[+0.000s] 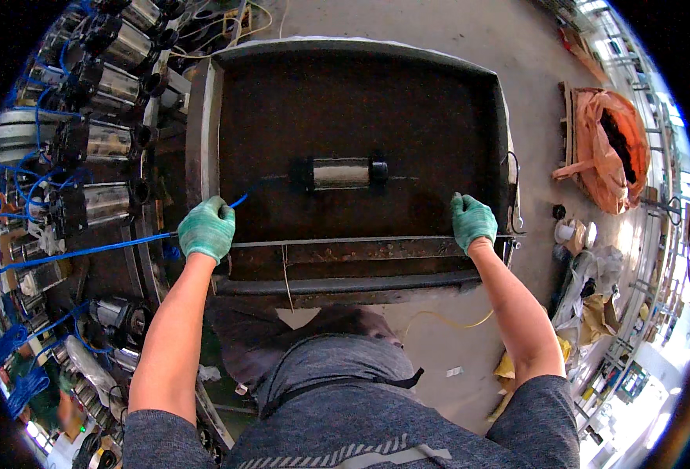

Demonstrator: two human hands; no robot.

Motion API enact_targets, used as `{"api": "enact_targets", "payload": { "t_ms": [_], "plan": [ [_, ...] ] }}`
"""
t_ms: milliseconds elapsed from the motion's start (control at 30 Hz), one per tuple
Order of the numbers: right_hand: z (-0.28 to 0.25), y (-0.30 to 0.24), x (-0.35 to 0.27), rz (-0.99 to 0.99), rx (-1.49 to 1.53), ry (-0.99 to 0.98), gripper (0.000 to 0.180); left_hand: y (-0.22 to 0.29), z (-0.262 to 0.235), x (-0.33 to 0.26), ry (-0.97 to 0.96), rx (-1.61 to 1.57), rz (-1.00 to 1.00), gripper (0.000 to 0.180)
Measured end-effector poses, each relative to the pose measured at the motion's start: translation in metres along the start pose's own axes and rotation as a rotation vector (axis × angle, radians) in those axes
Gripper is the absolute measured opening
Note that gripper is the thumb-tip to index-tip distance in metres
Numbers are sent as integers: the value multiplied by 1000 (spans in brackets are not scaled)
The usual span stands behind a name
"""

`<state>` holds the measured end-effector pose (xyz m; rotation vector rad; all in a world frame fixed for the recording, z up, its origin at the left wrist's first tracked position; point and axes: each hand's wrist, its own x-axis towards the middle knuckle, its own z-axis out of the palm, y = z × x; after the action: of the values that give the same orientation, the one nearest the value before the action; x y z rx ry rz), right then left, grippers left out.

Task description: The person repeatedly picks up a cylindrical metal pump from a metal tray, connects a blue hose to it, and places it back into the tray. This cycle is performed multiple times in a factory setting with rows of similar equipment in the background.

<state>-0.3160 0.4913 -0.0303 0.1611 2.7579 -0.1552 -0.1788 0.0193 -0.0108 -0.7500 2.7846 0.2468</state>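
In the head view a large dark metal tray (454,102) with raised walls lies in front of the person, its bottom rusty brown. Near the middle of the tray lies a motor (343,173), a short steel cylinder with black ends, on its side and well apart from both hands. The left hand (206,228), in a green glove, rests at the tray's near left corner with its fingers curled shut around a blue cable (87,252); the cable runs from the hand out past the tray's left edge, and a short end pokes up just right of the knuckles. The right hand (472,221), also gloved green, sits at the near right corner, fingers bent down over the near rim and gripping it. A thin metal bar (345,241) runs along the near edge between the two hands. Beyond the tray's left edge stands a row of similar motors (102,141) with blue cables looped among them. Past the right edge, on the concrete floor, sits an orange sack (607,148).
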Motion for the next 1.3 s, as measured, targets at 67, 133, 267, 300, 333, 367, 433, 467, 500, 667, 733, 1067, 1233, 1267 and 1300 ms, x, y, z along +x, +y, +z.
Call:
{"api": "enact_targets", "payload": {
  "t_ms": [67, 133, 267, 300, 333, 367, 433, 467, 500, 667, 733, 1067, 1233, 1267, 1300],
  "plan": [
    [2, 3, 1, -13, 1, 4, 47, 0, 0, 1, -17, 14, -4, 23],
    [0, 1, 0, -2, -11, -8, 47, 2, -2, 1, -24, 16, -10, 23],
    [0, 1, 0, -3, -17, -10, 47, 1, 0, 1, -6, 5, -14, 22],
    [0, 1, 0, -1, -15, -15, 47, 0, 2, 2, 0, 4, -10, 22],
    [-1, 0, 0, 1, -13, -19, 47, 0, 2, 2, -5, 0, -8, 22],
    [-2, -1, -1, 3, -11, -24, 47, -1, 3, 2, -9, -5, -5, 21],
    [-3, -1, -1, 10, -6, -32, 47, -1, 2, 2, -12, -8, -4, 21],
    [-4, -1, -1, 13, -4, -37, 47, -1, 2, 2, -12, -8, -6, 21],
    [-4, -2, -1, 13, -5, -36, 47, 0, 2, 2, -12, -7, -9, 21],
    [-3, 0, 0, -4, -4, -43, 48, 1, 0, 2, -24, -6, -14, 21],
    [-2, 0, 1, -1, -14, -33, 48, 1, -1, 1, -29, -6, -20, 21],
    [-2, 1, 1, 1, -8, -48, 49, 2, 1, 1, 3, -7, -13, 20],
    [-4, -2, -1, 6, -2, -27, 49, 3, 2, 0, 11, 1, -23, 21],
    [-4, -1, -1, 3, -4, -24, 49, 3, 3, 1, 8, 5, -24, 21],
    [-3, 0, 0, -2, -3, -23, 49, 3, 2, 1, 7, 11, -26, 21]
  ]
}}
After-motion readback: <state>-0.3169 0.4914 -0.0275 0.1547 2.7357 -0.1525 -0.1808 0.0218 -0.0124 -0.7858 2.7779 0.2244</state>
